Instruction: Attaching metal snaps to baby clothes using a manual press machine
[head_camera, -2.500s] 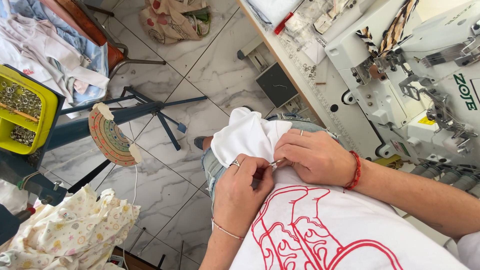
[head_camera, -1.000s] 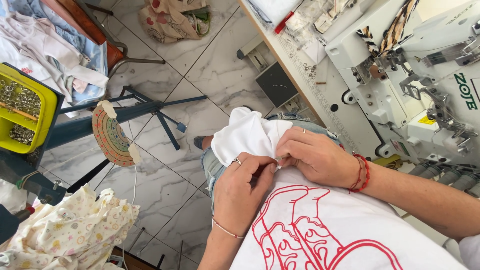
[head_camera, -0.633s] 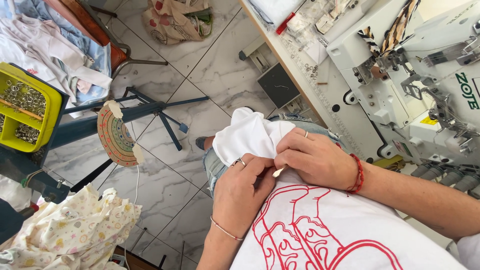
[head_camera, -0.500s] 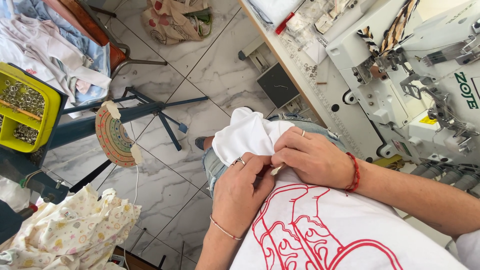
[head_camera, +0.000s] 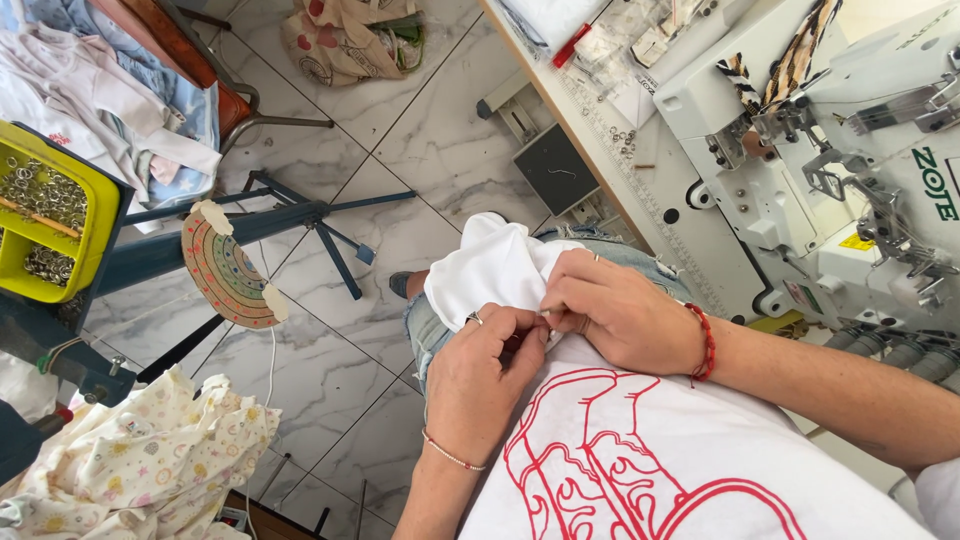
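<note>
Yellow bin (head_camera: 95, 215) of metal rings (head_camera: 45, 190) far left; left hand (head_camera: 480, 375) and right hand (head_camera: 610, 310) pinching white garment (head_camera: 490, 265).

Bare forearms; left hand (head_camera: 478, 375) ring, thin beaded bracelet; right hand (head_camera: 617, 315) red cord bracelet (ring too).

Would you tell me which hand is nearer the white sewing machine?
Right. The right hand lies just below-left of the sewing machine; the left hand sits farther away, toward the floor side.
</note>
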